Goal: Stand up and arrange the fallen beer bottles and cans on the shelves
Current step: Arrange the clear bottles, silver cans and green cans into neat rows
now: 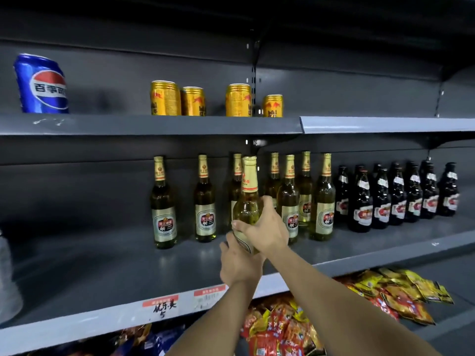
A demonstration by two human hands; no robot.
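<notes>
The right hand (pixel 264 227) and left hand (pixel 237 265) cover the lower body and label of the held bottle (pixel 249 191), so its base cannot be seen. That bottle hides most of a green bottle (pixel 237 168) behind it. The dark bottles (pixel 397 196) overlap in rows, too crowded to count, with labels too blurred to read. The handwriting on the price tag (pixel 160 305) is unclear. Snack packets (pixel 277 327) run off the bottom edge. A pale blurred object (pixel 6 278) is cut by the left edge.
</notes>
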